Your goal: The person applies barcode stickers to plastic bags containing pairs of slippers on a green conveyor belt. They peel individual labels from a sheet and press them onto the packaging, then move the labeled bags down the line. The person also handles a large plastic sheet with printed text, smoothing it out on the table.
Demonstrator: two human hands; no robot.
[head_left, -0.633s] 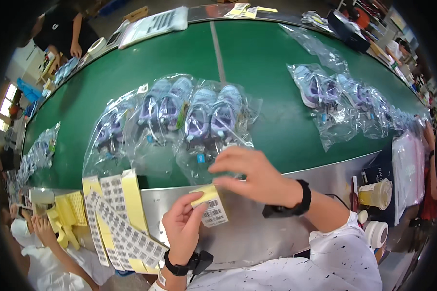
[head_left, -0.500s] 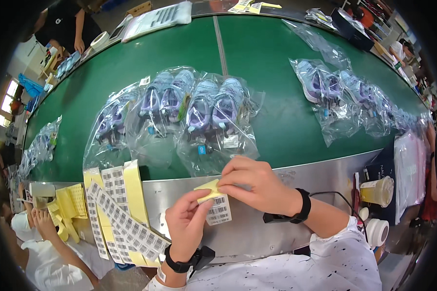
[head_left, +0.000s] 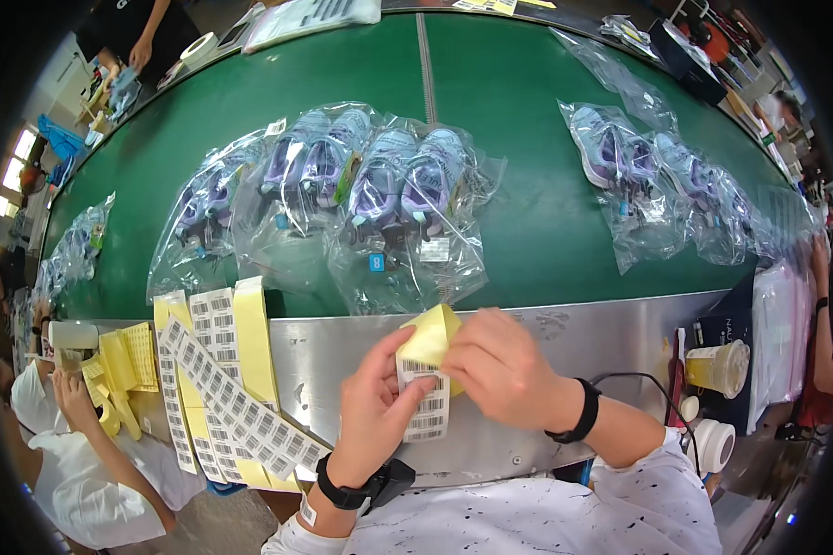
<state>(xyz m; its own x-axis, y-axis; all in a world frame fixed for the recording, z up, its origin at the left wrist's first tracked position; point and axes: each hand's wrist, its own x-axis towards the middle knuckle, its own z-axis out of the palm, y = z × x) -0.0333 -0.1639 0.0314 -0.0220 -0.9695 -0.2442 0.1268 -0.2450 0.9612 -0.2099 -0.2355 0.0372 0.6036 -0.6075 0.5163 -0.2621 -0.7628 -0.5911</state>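
My left hand (head_left: 377, 398) grips a small sheet of white barcode stickers (head_left: 426, 424), its thumb lying across the printed face. The sheet's upper part is folded over, so its yellow backing (head_left: 428, 339) faces up. At the fold, my right hand (head_left: 502, 363) has its fingers pinched together on the sheet's right edge; whether a single sticker is between the fingertips cannot be seen. Beyond my hands, on the green belt, lie pairs of blue and purple sneakers (head_left: 404, 185) in clear plastic bags (head_left: 342, 277). The closest bag comes right up to the sheet.
More barcode sticker sheets (head_left: 222, 361) overlap on the steel edge (head_left: 315, 361) at left. Further bagged sneakers (head_left: 611, 153) lie at right. A drink cup (head_left: 715, 368) and a white round container (head_left: 713, 444) stand at the near right. A co-worker's hand (head_left: 76, 400) is at far left.
The sheet is folded back further and shows more yellow backing. My right hand has shifted slightly right and down along it. At the upper left, a co-worker has raised a light blue item.
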